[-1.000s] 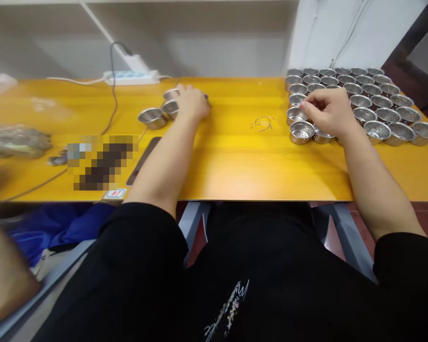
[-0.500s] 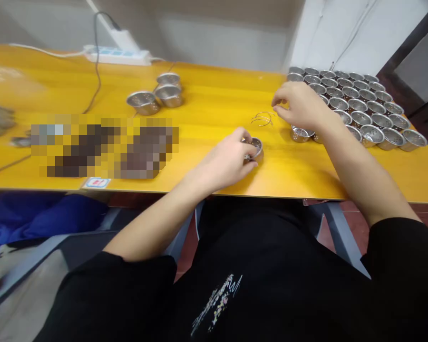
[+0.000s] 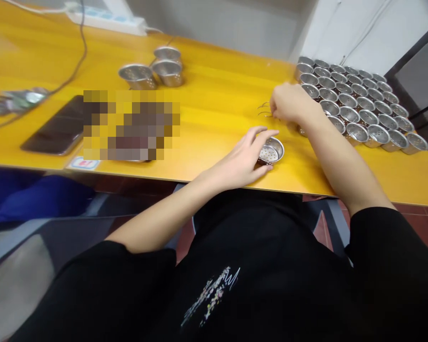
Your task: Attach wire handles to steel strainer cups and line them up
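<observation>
Our left hand (image 3: 248, 159) has fingers apart at the left side of a perforated metal cup (image 3: 271, 153), which sits upright by the yellow table's (image 3: 214, 114) near edge. Our right hand (image 3: 294, 104) is curled down at thin curved wires (image 3: 264, 113), farther back; can't tell if we're pinching one. Cup rows (image 3: 368, 117) right; three cups (image 3: 168, 73) far left.

The shirt (image 3: 278, 270) is plain black with short sleeves (image 3: 381, 237). A slanting print (image 3: 214, 295) (white scribble, pastel flecks) marks it.
</observation>
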The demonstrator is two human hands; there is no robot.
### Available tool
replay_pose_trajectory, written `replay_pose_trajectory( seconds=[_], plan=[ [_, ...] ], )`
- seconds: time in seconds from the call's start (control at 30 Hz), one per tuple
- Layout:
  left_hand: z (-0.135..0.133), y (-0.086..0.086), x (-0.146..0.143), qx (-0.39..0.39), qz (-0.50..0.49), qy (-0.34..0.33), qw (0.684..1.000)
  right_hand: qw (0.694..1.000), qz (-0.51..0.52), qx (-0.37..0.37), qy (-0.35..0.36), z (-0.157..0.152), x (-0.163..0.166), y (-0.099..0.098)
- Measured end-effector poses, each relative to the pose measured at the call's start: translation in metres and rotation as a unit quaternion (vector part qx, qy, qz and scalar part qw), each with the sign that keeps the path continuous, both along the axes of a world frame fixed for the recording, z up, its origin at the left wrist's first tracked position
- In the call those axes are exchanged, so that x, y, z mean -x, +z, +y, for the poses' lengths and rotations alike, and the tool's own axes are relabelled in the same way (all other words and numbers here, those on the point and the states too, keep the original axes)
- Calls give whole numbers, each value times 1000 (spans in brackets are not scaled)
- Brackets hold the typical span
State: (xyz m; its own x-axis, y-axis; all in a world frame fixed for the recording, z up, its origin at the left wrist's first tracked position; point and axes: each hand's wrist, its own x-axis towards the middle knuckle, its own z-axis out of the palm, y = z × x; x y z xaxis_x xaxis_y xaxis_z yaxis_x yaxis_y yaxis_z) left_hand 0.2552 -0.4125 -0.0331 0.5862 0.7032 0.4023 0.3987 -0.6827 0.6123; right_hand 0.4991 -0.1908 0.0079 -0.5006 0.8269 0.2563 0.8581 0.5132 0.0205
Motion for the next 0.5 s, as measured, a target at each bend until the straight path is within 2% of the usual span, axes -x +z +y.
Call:
replay_pose_trajectory(
  seconds=[0.1, 0.3, 0.37, 0.43, 0.5],
  plan=[
    [3, 1, 0, -10, 2, -10, 1000, 999, -24, -6, -22, -12, 5, -3],
    [2, 4, 2, -1, 22, -7, 1000, 999, 12, -24, 27, -18, 5, -13],
    [2, 4, 2, 5, 18, -4, 1000, 999, 16, -37, 21, -23, 7, -1],
    [2, 3, 2, 21, 12, 7, 1000, 998, 37, -40, 20, -35, 10, 22],
    [4, 1, 2, 34, 8, 17, 999, 993, 104, -35, 37, -54, 11, 49]
  ],
)
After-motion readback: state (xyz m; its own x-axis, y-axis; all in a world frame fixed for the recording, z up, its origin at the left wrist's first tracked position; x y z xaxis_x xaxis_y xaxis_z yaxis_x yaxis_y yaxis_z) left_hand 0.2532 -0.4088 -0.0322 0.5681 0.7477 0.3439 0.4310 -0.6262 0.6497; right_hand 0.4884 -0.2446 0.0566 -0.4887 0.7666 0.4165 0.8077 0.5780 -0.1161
